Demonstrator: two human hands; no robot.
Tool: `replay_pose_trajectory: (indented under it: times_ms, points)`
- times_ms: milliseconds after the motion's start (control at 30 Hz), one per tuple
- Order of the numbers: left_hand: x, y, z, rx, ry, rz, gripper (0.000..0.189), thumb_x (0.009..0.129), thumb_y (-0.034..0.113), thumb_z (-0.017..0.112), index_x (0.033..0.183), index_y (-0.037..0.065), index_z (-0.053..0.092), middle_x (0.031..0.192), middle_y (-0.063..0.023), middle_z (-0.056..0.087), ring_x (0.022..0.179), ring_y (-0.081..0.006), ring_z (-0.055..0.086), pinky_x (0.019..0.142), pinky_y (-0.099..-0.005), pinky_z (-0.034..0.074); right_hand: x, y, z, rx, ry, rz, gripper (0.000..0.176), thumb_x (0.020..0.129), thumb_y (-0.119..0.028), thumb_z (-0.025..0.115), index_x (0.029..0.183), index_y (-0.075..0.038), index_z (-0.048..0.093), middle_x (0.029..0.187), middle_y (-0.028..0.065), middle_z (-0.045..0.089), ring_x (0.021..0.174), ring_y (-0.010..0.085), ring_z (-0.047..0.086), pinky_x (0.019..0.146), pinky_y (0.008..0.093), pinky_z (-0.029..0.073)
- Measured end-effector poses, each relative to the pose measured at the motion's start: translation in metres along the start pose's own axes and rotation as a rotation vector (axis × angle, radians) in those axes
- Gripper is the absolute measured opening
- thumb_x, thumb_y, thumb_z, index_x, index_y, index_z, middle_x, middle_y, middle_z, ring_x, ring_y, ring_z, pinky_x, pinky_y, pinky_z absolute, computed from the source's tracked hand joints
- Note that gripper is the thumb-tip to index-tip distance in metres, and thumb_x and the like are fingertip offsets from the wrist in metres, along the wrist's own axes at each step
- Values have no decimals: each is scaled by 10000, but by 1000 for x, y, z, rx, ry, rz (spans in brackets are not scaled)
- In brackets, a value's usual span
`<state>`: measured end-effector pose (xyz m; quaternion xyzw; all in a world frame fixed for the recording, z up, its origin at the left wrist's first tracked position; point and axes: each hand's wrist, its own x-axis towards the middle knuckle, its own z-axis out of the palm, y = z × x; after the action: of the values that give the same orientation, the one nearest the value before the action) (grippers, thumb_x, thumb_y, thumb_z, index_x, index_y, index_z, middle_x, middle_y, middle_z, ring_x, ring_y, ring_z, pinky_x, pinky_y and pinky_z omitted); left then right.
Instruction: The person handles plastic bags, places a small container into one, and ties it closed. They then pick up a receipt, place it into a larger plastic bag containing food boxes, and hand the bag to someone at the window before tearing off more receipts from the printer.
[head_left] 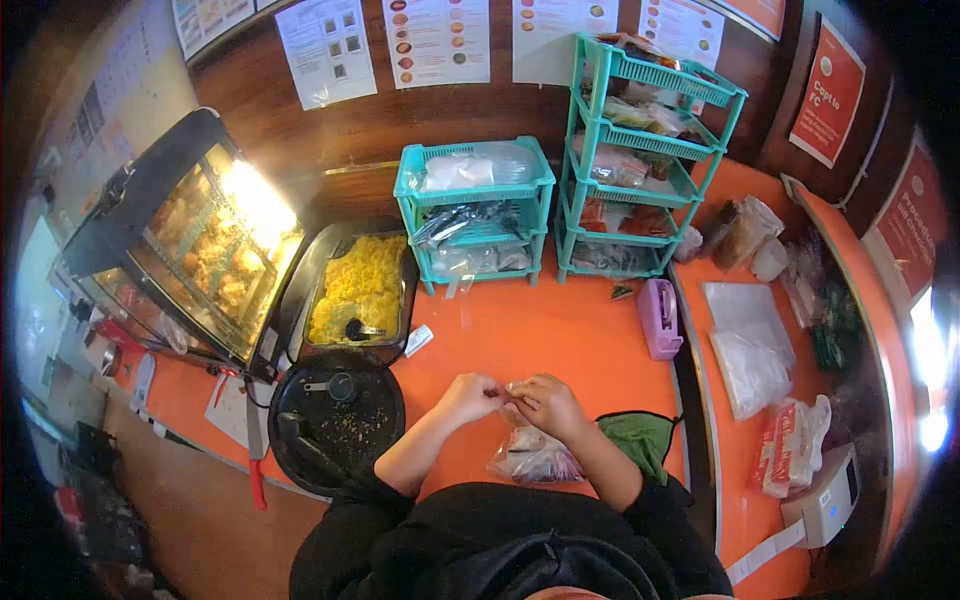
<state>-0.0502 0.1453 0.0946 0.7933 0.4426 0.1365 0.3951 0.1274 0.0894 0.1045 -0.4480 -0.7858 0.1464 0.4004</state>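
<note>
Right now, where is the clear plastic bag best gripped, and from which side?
Probably the gathered neck of the clear plastic bag, from above: left hand and right hand pinch it there, while the filled body sags soft below.

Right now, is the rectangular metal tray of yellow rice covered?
Uncovered: yellow rice lies bare in the rectangular metal tray, a black scoop on it.

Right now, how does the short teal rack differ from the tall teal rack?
The short teal rack is lower with fewer tiers than the tall teal rack. The short one stands beside the food tray; the tall one stands nearer the corner. Both are teal, holding bagged goods.
</note>
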Motion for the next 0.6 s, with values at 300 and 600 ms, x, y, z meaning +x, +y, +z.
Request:
replay_pose_trajectory:
  times_ms: [300, 600]
  points:
    - [-10, -48, 21, -464, 36, 38, 264, 747, 333, 646, 854, 94, 679, 775, -25, 648, 576, -87, 545, 521, -249, 431, -1, -7, 6, 18, -5, -9, 132, 654, -144, 684, 743, -61, 634, 735, 94, 609, 681, 245, 589, 611, 329, 471]
    - [-30, -32, 27, -805, -57, -350, 214, 765, 309, 651, 843, 111, 646, 512, 70, 388, 447, -38, 300, 396, -207, 227, -7, -12, 11, 86, -72, 35, 139, 638, -56, 644, 776, -48, 646, 739, 99, 616, 703, 238, 599, 628, 317, 475]
